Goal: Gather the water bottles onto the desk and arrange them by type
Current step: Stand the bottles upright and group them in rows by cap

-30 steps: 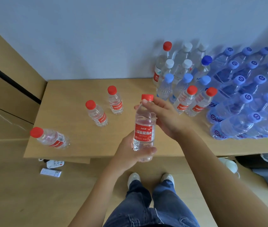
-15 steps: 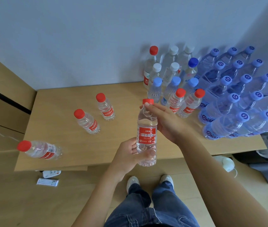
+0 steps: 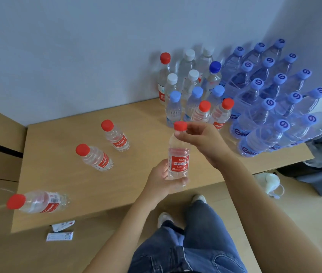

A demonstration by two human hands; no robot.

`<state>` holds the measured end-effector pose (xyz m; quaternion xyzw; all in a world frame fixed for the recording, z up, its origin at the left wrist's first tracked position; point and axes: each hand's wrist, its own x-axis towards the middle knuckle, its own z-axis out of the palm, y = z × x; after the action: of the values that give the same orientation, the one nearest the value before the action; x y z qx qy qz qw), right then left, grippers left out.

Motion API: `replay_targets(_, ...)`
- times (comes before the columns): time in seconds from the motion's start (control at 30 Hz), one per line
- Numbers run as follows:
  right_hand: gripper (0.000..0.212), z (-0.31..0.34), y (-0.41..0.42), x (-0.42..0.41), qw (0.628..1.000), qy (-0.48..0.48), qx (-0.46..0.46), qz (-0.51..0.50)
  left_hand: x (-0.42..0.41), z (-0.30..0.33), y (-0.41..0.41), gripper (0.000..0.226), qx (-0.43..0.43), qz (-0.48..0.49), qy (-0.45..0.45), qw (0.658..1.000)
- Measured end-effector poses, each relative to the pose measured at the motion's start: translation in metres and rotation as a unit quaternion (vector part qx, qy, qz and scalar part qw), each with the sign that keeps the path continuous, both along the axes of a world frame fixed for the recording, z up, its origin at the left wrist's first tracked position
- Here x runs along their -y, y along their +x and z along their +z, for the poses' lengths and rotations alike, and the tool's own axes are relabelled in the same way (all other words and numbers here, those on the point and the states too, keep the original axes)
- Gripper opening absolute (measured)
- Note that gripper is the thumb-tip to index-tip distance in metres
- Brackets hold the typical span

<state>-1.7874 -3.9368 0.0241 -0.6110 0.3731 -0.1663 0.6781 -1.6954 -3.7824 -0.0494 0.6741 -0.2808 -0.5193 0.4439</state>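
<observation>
Both hands hold 1 upright red-capped bottle point(image 3: 178, 154) above the desk's point(image 3: 61, 174) front edge: the left hand point(image 3: 163, 179) grips its base, the right hand point(image 3: 201, 141) pinches the cap. Its 2 matching bottles point(image 3: 212, 115) stand just beyond, nearer the right hand.

A: What is hidden on the worktop point(image 3: 73, 158)?
B: The lower parts of the white-capped bottles point(image 3: 191, 75) are covered by the row in front, and their labels cannot be read.
A: And the blue pack point(image 3: 274, 107)?
B: It is cut off by the right edge. The base of the held bottle point(image 3: 178, 160) is concealed within the left hand point(image 3: 162, 180).
</observation>
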Motion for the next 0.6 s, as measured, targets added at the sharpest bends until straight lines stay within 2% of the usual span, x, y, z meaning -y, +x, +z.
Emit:
replay_targets(0.2,0.021,-0.015,-0.003,0.003,0.998,-0.04,0.006,-0.047,0.04,-0.031,0.011,0.052,0.067,-0.012,-0.007,0.998)
replay_targets(0.6,0.037,-0.05,0.01,0.019,0.995,-0.08,-0.018,-0.064,0.079,-0.078,0.024,0.054,0.113,0.079,-0.01,0.99)
